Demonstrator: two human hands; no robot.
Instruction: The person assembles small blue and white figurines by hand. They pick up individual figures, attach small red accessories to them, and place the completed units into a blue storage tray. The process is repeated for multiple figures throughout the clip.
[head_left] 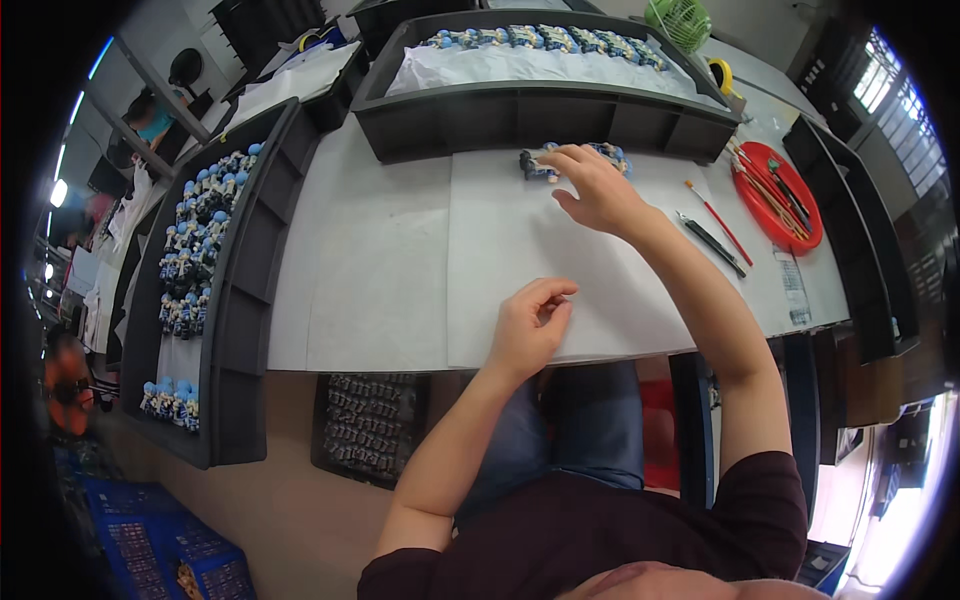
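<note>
Head view is showing the right hand [598, 192] partly covering blue-topped figurines [615, 157] beside the black tray [540, 122], probably picking or placing, its grip unclear, the left hand [530, 327] hovering loosely curled, seemingly empty, the next move likely needing gentleness.

white wk table [380, 290] mid-scene; tan flr [290, 500] near l. grey wall [757, 32] far r, barred window [876, 68] further r, panes v. bright. along l side: strip light [100, 58] + round lamp [58, 193], both lit. near r: white glare [912, 500], source unclear.
</note>
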